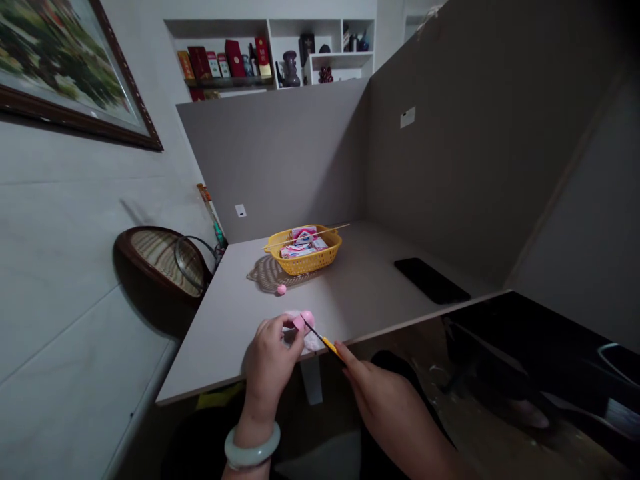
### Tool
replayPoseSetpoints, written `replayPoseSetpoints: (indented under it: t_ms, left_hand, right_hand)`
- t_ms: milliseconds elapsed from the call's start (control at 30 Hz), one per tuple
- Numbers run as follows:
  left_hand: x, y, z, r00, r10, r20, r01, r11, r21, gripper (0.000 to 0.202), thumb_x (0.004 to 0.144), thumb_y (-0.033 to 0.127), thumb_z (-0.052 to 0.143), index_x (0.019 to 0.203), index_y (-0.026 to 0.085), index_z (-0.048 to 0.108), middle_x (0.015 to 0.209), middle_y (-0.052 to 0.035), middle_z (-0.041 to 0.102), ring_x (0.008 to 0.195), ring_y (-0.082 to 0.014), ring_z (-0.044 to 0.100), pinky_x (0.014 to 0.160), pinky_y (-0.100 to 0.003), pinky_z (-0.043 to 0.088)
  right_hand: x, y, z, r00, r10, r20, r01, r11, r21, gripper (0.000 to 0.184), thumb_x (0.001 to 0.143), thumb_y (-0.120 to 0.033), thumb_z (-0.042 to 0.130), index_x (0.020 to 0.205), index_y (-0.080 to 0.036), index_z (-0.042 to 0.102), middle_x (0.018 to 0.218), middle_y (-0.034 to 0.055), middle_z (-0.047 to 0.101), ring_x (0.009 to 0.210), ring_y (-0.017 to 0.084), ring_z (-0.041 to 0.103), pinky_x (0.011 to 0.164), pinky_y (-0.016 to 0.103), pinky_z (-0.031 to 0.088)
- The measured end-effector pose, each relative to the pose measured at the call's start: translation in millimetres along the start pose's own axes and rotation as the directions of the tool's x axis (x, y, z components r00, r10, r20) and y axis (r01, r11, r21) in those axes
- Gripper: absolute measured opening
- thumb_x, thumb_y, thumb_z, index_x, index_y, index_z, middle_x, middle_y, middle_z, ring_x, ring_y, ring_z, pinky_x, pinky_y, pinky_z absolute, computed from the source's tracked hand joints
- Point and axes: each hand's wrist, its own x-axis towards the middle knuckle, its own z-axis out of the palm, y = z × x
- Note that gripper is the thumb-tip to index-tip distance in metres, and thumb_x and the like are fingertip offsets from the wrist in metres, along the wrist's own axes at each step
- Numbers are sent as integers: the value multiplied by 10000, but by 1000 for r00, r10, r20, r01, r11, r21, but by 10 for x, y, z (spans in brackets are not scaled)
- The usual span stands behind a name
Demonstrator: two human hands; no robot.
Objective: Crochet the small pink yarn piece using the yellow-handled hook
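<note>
A: Left hand (pixel 273 360)?
B: Fingers are gripping a ball (pixel 305 319) just over the counter (pixel 360 293) edge.
A: Right hand (pixel 385 400)?
B: Fingers are pinching a tool (pixel 329 345), its tip touching the ball

The soft ball (pixel 305 321) is pink. The thin tool (pixel 323 341) is black with a yellow handle. The small ball (pixel 281 289) is pink too, and the table (pixel 370 283) is grey. The basket (pixel 306 265) is yellow with a pattern of little holes. The phone (pixel 431 280) is black. The bangle (pixel 253 451) is pale green.
</note>
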Motion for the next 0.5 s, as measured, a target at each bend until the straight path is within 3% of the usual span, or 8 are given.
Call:
replayPoseSetpoints:
  t_ms: [233,400,500]
  left_hand:
    - [5,20,-19,998,-61,18,61,998,0,234,896,438,576,947,222,651,907,-45,684,808,-205,626,712,-315,488]
    - [13,27,-32,995,-88,53,90,996,-21,226,876,419,591,954,217,655,890,-44,678,806,-205,625,716,-321,484]
    - [20,38,-44,991,-121,59,124,991,-49,239,877,436,580,938,218,655,909,-44,686,814,-203,622,739,-326,485]
  right_hand:
    - [-23,4,67,999,-26,-25,25,1000,-10,577,903,-66,305,1454,-127,462,876,99,739,700,212,703,652,307,553]
    - [126,-123,26,999,-22,-34,20,999,-46,572,915,-64,315,1467,-128,450,871,107,730,710,227,698,613,302,527]
    - [201,-145,-39,999,-12,-45,15,998,68,515,946,-116,340,1438,-126,490,897,114,738,745,225,705,629,286,523]
